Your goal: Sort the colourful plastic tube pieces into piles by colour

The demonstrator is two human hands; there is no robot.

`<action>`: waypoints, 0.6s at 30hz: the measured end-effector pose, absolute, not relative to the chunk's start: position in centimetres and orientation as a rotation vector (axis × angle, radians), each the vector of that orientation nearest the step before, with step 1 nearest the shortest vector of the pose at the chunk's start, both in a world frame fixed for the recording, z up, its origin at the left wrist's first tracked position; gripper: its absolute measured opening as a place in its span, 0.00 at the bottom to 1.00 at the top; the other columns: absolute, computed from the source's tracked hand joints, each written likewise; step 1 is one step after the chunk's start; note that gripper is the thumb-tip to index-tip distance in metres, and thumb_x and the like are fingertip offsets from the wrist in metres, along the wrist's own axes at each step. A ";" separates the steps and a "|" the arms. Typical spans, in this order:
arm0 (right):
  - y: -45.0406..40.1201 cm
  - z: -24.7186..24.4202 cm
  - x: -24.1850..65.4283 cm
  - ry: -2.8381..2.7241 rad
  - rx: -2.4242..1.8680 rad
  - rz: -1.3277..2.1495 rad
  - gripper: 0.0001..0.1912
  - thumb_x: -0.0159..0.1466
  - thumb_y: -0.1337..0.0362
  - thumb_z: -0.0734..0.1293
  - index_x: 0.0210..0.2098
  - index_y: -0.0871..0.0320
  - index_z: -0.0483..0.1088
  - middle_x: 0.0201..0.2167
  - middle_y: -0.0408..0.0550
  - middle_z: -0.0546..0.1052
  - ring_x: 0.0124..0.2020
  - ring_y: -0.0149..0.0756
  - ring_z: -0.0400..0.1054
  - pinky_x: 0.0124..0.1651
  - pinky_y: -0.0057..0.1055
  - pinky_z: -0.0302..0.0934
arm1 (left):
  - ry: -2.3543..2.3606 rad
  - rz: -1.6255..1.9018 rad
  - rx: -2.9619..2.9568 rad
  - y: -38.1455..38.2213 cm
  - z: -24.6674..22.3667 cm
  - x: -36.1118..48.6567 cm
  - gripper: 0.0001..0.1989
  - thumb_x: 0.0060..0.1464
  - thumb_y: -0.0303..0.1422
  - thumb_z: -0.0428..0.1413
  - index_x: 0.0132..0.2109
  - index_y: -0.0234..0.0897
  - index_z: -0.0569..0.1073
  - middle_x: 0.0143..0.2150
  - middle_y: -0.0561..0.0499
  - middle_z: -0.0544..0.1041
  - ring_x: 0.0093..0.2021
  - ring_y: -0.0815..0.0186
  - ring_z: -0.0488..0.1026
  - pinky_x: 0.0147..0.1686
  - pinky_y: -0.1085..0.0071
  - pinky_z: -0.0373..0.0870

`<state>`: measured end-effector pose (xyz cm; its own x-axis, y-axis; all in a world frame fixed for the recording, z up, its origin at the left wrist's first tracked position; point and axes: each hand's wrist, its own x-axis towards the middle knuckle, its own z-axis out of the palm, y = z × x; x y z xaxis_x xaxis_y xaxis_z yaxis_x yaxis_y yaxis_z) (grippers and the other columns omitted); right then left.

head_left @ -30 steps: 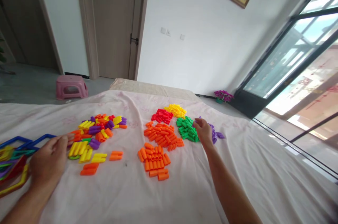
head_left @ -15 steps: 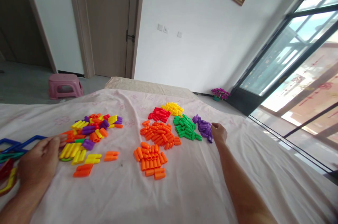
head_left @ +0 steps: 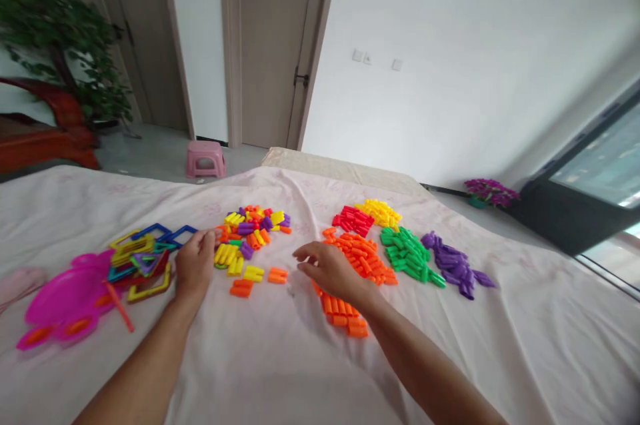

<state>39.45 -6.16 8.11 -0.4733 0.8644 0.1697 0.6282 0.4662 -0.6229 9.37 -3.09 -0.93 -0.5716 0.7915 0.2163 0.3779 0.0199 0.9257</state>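
My left hand (head_left: 195, 263) is at the left edge of a mixed pile of plastic building pieces (head_left: 245, 228) in orange, yellow, purple and red. Its fingers are pressed together; what they hold, if anything, is hidden beside an orange piece. My right hand (head_left: 330, 270) hovers over the left side of the orange pieces (head_left: 357, 255), partly covering them, with thumb and fingers apart and nothing in them. Loose yellow pieces (head_left: 253, 273) and orange pairs (head_left: 278, 275) lie between the hands. Sorted piles of red (head_left: 353, 219), yellow (head_left: 380, 213), green (head_left: 407, 253) and purple pieces (head_left: 453, 265) are farther right.
Left of my left hand, coloured geometric frames (head_left: 143, 251) overlap a pink animal-shaped tray (head_left: 70, 298), with an orange stick (head_left: 120, 308) beside it. A pale cloth (head_left: 260, 365) covers the table. Beyond stand a pink stool (head_left: 206, 158) and purple flowers (head_left: 490, 191).
My right hand has left the purple pile and moved left over the orange pieces, its fingers now apart. A purple piece lies at that pile's right. The view has turned left; my left hand stays by the mixed pile.
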 end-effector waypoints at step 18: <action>-2.3 5.8 26.2 -2.563 -1.331 0.297 0.14 0.68 0.63 0.65 0.53 0.56 0.72 0.52 0.54 0.76 0.50 0.44 0.72 0.48 0.37 0.67 | 1.858 1.574 1.148 -3.1 -0.5 9.4 0.22 0.59 0.44 0.49 0.48 0.36 0.81 0.44 0.44 0.84 0.44 0.57 0.80 0.46 0.64 0.75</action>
